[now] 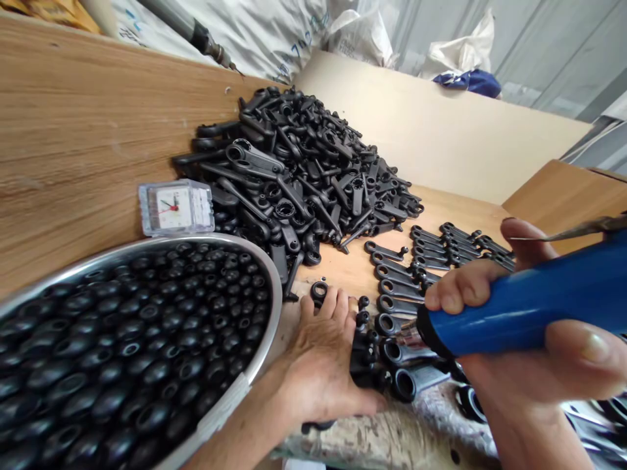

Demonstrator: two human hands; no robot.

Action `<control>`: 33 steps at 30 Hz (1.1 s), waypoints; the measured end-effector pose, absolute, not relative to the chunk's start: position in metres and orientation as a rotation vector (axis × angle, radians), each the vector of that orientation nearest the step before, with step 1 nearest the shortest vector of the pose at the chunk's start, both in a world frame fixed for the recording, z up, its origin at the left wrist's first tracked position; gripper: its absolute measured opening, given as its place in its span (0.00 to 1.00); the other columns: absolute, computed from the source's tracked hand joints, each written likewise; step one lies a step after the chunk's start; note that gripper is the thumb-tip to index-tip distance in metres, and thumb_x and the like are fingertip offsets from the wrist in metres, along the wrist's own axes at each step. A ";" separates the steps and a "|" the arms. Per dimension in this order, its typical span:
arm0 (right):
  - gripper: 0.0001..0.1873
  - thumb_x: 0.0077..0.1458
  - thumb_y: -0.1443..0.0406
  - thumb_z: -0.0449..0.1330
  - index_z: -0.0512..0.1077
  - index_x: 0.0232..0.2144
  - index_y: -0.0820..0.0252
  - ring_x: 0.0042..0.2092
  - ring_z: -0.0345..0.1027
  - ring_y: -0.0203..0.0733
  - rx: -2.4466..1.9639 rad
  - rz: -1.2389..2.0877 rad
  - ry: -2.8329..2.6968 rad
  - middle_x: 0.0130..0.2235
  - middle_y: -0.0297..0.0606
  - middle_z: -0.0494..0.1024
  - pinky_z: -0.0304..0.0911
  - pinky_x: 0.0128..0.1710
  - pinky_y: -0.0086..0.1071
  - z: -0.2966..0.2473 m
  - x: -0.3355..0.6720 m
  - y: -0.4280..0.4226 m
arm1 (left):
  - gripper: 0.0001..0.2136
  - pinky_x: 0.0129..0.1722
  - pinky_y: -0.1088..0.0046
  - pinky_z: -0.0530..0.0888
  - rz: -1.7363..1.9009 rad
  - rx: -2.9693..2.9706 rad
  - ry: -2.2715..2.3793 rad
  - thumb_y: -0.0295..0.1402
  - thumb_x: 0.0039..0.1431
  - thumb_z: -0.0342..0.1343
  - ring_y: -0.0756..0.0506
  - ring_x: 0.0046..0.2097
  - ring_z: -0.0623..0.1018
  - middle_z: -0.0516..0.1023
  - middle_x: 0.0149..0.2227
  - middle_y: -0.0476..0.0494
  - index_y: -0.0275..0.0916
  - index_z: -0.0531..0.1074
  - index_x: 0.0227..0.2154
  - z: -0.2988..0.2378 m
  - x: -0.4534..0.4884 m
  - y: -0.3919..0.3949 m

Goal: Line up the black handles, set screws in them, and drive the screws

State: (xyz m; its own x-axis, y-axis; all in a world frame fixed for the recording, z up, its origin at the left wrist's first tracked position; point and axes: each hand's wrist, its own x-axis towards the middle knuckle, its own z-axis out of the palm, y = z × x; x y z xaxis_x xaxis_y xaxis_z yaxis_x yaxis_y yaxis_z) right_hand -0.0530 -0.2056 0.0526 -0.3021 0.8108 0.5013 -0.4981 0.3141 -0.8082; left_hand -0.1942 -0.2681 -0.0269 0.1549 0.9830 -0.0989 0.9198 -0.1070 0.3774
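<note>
A blue electric screwdriver (529, 300) lies in the grip of my right hand (519, 372), its black nose pointing left and down at the row of black crank handles (399, 287). The tip is blurred close to the ringed ends of the nearest handles. My left hand (323, 359) rests palm down on the bench, fingers stretched forward and thumb spread to the right. Its fingertips reach a black ring-ended handle (319, 290), partly hidden by them. Beside the thumb sit small black knobs (365, 356), some covered by the hand.
Left of me stands a metal basin (277, 287) full of black round knobs. Behind it are a small clear-cased clock (176, 207) and a large heap of black crank handles (304, 170). Wooden boards (441, 124) wall the bench; white sacks (255, 32) lie beyond.
</note>
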 end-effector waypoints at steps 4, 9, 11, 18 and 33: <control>0.25 0.32 0.59 0.69 0.72 0.38 0.49 0.20 0.61 0.36 -0.316 1.332 -1.342 0.18 0.30 0.70 0.63 0.21 0.33 0.052 -0.055 -0.207 | 0.54 0.56 0.37 0.41 0.257 2.118 1.846 0.66 0.40 0.45 0.26 0.63 0.42 0.45 0.62 0.17 0.23 0.49 0.60 -0.030 -0.195 -0.269; 0.24 0.34 0.58 0.68 0.72 0.39 0.50 0.20 0.61 0.37 -0.302 1.319 -1.358 0.19 0.30 0.70 0.63 0.20 0.34 0.050 -0.056 -0.208 | 0.54 0.56 0.37 0.43 0.236 2.122 1.836 0.66 0.40 0.45 0.26 0.63 0.41 0.43 0.63 0.18 0.24 0.47 0.60 -0.031 -0.195 -0.269; 0.25 0.34 0.58 0.67 0.72 0.40 0.50 0.20 0.62 0.37 -0.283 1.329 -1.365 0.19 0.30 0.71 0.63 0.21 0.33 0.048 -0.056 -0.208 | 0.54 0.56 0.37 0.43 0.251 2.130 1.838 0.66 0.40 0.45 0.25 0.63 0.42 0.44 0.62 0.18 0.23 0.49 0.60 -0.031 -0.195 -0.269; 0.25 0.35 0.59 0.67 0.72 0.41 0.50 0.21 0.62 0.37 -0.271 1.367 -1.388 0.20 0.31 0.71 0.63 0.21 0.33 0.045 -0.057 -0.208 | 0.54 0.57 0.38 0.41 0.236 2.125 1.848 0.67 0.39 0.44 0.25 0.63 0.42 0.44 0.63 0.19 0.24 0.50 0.60 -0.034 -0.195 -0.270; 0.27 0.41 0.60 0.65 0.65 0.46 0.52 0.26 0.65 0.38 -0.266 1.347 -1.562 0.25 0.31 0.70 0.65 0.24 0.35 0.035 -0.051 -0.214 | 0.53 0.55 0.36 0.44 0.279 2.162 1.829 0.67 0.36 0.48 0.24 0.63 0.45 0.49 0.62 0.21 0.28 0.54 0.59 -0.034 -0.194 -0.269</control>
State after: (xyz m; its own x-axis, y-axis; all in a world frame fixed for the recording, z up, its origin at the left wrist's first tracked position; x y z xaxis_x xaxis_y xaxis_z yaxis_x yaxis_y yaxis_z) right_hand -0.0513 -0.2141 0.0350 -0.4629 0.7083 0.5329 -0.4225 0.3522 -0.8351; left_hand -0.1939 -0.2693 -0.0339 0.1728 0.9841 -0.0418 0.9267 -0.1481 0.3453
